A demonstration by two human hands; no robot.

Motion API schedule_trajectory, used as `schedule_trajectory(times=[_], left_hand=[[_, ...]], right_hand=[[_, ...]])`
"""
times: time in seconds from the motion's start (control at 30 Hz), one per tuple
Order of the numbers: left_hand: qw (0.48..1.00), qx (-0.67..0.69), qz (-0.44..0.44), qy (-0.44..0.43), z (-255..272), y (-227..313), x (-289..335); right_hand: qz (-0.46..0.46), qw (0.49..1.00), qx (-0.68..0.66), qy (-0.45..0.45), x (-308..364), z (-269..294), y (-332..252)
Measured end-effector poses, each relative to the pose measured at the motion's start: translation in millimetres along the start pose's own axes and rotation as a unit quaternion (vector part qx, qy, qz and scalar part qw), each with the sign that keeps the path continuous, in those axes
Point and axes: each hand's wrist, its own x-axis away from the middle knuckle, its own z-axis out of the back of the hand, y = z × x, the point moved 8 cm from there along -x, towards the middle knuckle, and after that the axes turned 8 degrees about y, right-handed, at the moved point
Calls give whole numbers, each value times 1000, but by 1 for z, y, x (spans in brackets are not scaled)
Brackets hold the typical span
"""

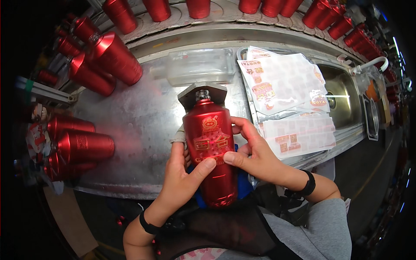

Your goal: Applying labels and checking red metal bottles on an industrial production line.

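Observation:
A glossy red metallic bottle (208, 115) with gold and pink lettering lies tilted in front of me, its threaded neck away from me. My left hand (184, 173) grips its left side, thumb pressed on the front below the lettering. My right hand (258, 158) holds the opposite side, its thumb also on the front and fingers curled round the edge. A pale, cloth-like piece (179, 135) shows at my left fingers. Behind the bottle's neck stands a dark grey angular block (187, 96); the neck appears to rest against it. The bottle's underside is hidden.
Printed decal sheets (286, 82) lie over a metal tray on the right, beside a sink (342, 99). A clear plastic box (201, 65) sits beyond the block. Red bottles stand at left (115, 58), others lie below them (86, 147). More line a conveyor (173, 27) at the back.

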Motion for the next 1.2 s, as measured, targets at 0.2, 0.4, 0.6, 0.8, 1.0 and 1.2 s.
schedule_trajectory(times=[0.2,0.4,0.6,0.8,1.0,1.2], left_hand=[[1000,18,2,-1,3,-1,1],[1000,20,1,2,2,0,1],[998,63,-27,17,5,14,-14],[995,87,-31,31,3,14,-16],[994,96,-34,41,5,11,-15],[997,63,-17,43,0,13,-17]], right_hand=[[13,1000,-7,-2,1,-4,4],[17,1000,6,0,1,-1,-3],[37,998,-43,40,-17,1,-4],[77,995,-39,59,-16,-2,-7],[15,997,-48,50,-13,-3,-5],[56,996,-48,58,-15,-7,-8]])
